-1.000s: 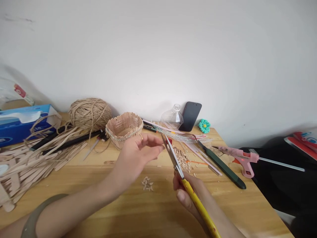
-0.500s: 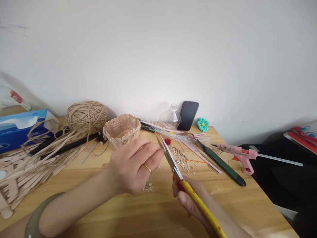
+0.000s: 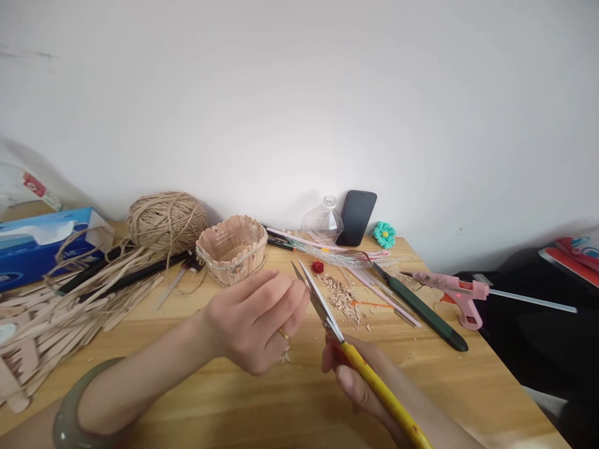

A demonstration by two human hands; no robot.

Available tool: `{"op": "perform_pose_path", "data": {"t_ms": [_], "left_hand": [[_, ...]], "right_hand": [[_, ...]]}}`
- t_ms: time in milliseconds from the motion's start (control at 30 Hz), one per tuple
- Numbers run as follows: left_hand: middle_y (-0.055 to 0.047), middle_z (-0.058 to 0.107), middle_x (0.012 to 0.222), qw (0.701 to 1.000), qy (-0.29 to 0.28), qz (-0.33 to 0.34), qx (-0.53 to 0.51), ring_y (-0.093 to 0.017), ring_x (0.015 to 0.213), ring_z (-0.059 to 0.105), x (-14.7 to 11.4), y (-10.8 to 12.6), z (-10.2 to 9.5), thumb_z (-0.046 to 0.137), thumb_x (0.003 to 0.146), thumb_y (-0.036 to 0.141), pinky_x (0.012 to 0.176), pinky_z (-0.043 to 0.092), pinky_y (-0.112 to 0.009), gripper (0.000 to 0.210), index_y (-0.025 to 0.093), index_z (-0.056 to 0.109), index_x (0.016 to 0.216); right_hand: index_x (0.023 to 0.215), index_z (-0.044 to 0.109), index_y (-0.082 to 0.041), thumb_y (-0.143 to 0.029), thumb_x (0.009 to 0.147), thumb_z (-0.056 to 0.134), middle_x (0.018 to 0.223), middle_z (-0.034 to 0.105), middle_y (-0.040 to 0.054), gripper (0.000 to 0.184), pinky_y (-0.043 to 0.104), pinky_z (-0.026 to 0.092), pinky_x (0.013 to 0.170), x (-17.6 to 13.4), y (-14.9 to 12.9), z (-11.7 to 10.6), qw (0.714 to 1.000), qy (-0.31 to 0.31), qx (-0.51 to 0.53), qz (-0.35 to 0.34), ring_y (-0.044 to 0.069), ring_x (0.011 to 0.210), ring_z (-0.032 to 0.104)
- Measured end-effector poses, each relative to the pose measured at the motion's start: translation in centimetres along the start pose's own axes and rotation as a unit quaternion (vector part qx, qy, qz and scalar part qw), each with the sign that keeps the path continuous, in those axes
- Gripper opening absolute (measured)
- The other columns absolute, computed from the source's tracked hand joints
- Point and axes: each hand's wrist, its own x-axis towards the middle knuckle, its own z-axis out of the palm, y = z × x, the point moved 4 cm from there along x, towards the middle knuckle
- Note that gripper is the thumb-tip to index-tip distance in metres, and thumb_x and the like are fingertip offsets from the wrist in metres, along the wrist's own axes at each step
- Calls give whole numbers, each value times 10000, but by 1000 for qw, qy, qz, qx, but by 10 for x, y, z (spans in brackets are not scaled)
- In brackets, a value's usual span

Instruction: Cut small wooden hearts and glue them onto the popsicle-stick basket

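Observation:
My right hand (image 3: 358, 377) grips yellow-handled scissors (image 3: 369, 374), whose blades point up and away, slightly parted. Close beside the blades, my left hand (image 3: 259, 318) is closed with its fingertips pinched together. What the pinch holds, if anything, is hidden behind the fingers. Small cut wooden pieces (image 3: 285, 357) lie on the table just below the left hand. A larger heap of wood chips (image 3: 341, 298) sits beyond the scissors, with a small red rosette (image 3: 317, 267) at its edge. Behind my left hand stands a basket made of wooden sticks (image 3: 231, 249), trimmed with a glittery cord.
At left are a twine ball (image 3: 167, 219), wooden sticks (image 3: 51, 337) and a blue tissue box (image 3: 56, 246). A phone (image 3: 356, 218) leans on the wall beside a clear bottle-like piece (image 3: 325, 221). To the right lie a dark green tool (image 3: 425, 312) and a pink glue gun (image 3: 461, 293).
My left hand has turned slightly and dropped a little, its fingers more curled. The scissor blades have opened slightly wider. The things on the table have stayed put.

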Motion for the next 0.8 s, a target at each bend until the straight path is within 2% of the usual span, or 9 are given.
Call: {"op": "perform_pose_path", "data": {"t_ms": [100, 167, 267, 333, 400, 500, 600, 667, 800], "left_hand": [[-66, 692, 1053, 999, -19, 26, 41, -249, 972, 619, 3, 1, -4, 507, 768, 117, 896, 497, -372, 412, 228, 604, 1152], [-57, 708, 1010, 998, -26, 8, 60, -239, 925, 630, 10, 1, -7, 508, 764, 125, 845, 514, -358, 350, 232, 656, 1062], [-42, 731, 854, 990, 3, -128, 67, -228, 823, 632, 24, -2, -15, 569, 740, 149, 712, 516, -341, 193, 253, 714, 813], [-33, 713, 742, 975, 87, -203, 27, -204, 760, 608, 33, -1, -22, 609, 716, 165, 712, 491, -334, 118, 243, 697, 701], [-18, 683, 690, 933, 121, -332, -73, -170, 680, 581, 35, -4, -21, 625, 706, 194, 622, 472, -284, 78, 221, 675, 652], [-1, 665, 650, 809, 111, -509, -273, -129, 585, 543, 29, -10, -7, 676, 666, 251, 521, 422, -230, 72, 196, 670, 622], [0, 672, 635, 709, 117, -572, -395, -108, 564, 529, 24, -10, 5, 711, 627, 251, 525, 412, -210, 71, 185, 687, 615], [2, 677, 640, 683, 129, -584, -419, -99, 571, 525, 21, -10, 9, 713, 622, 236, 536, 408, -202, 51, 190, 694, 610], [7, 671, 653, 664, 164, -592, -426, -100, 627, 532, 19, -7, 10, 720, 620, 237, 556, 402, -197, 58, 190, 689, 606]], "right_hand": [[794, 516, -173, -745, 731, 380, 658, 425, -13, 592, 258, 304, 536, 0, 2, 3, 998, -38, 49, -2, 123, 583, 365], [821, 528, -171, -719, 744, 403, 721, 478, 10, 568, 263, 331, 556, 1, 3, 3, 996, -52, 66, 1, 126, 607, 386], [837, 539, -179, -692, 754, 429, 806, 524, 36, 531, 269, 367, 576, 1, 6, -1, 997, -30, 72, 9, 138, 647, 421], [821, 538, -184, -692, 753, 430, 799, 526, 38, 523, 273, 383, 583, 1, 6, -5, 997, 7, 73, 1, 157, 685, 448], [811, 531, -188, -681, 757, 438, 761, 513, 29, 505, 281, 391, 604, 1, 6, -8, 998, 42, 54, -12, 167, 699, 464], [797, 524, -186, -701, 736, 446, 687, 483, 6, 524, 275, 381, 586, 3, 6, -9, 997, 69, 7, -28, 146, 626, 438], [809, 525, -178, -722, 735, 412, 703, 501, 18, 560, 274, 380, 576, 5, 6, -5, 997, 64, -14, -48, 148, 623, 433], [833, 523, -177, -705, 761, 390, 746, 525, 35, 549, 282, 389, 610, 5, 4, -2, 996, 55, -18, -62, 167, 676, 462], [833, 506, -178, -715, 761, 367, 759, 529, 40, 560, 284, 379, 619, 7, 3, 6, 996, 45, -19, -68, 174, 696, 471]]}}
